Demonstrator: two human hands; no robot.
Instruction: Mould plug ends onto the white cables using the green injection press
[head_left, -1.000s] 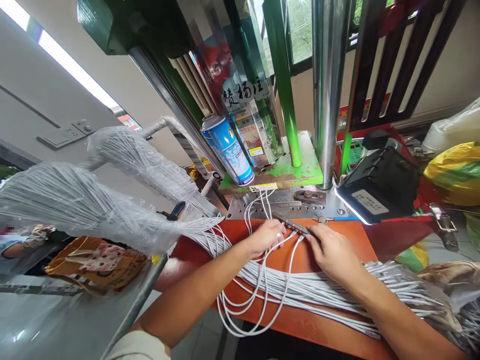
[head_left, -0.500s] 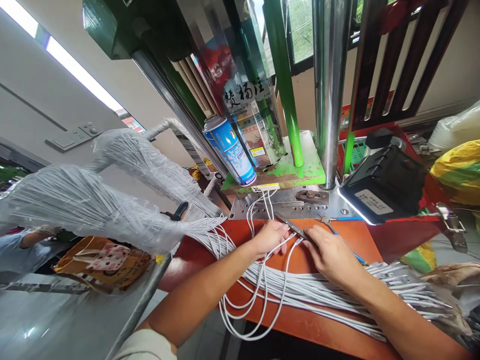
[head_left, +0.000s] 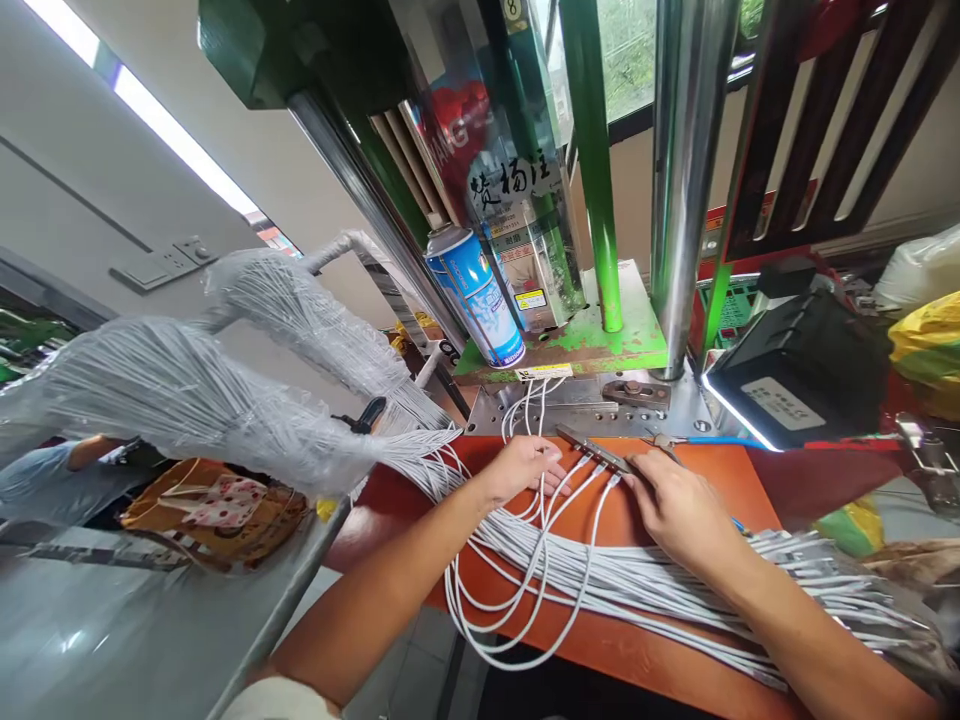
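Observation:
A narrow metal strip lies on the orange work surface, with the ends of several white cables running into it. My right hand pinches the strip's right end between its fingertips. My left hand is closed over the white cables just left of the strip. The cables loop below my hands and spread to the right in a long bundle. A blue-handled tool lies partly hidden behind my right hand.
A green press with steel columns and a drilled steel plate stands ahead, with a blue spray can on its base. Plastic-wrapped cable bundles hang at left. A black box sits right. A person's arm shows far left.
The whole view has shifted slightly left and down. My left hand has drawn slightly left along the cables, and more of the metal strip shows between my hands.

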